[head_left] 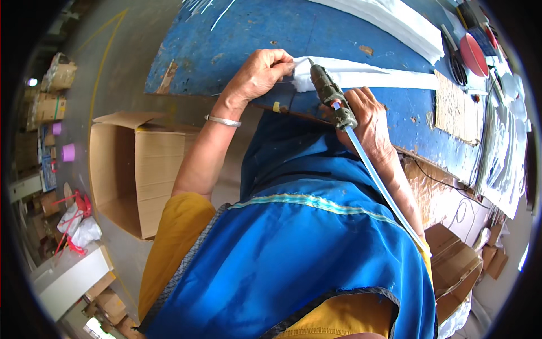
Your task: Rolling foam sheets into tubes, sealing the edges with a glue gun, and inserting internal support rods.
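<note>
My right hand (370,121) grips a dark green glue gun (330,93) with a long translucent glue stick (384,189) trailing from its back. The gun's nozzle points at the near end of a long white foam strip (372,76) lying on the blue worktable (248,39). My left hand (259,73) pinches that same end of the strip at the table's edge, right beside the nozzle. A silver bangle (223,120) sits on my left wrist. My blue apron fills the lower middle of the view.
A wider white foam sheet (395,20) lies farther back on the table. A brown cardboard piece (457,107) and a red bowl (473,55) are at the right. An open cardboard box (135,175) stands on the floor at my left. More boxes sit lower right.
</note>
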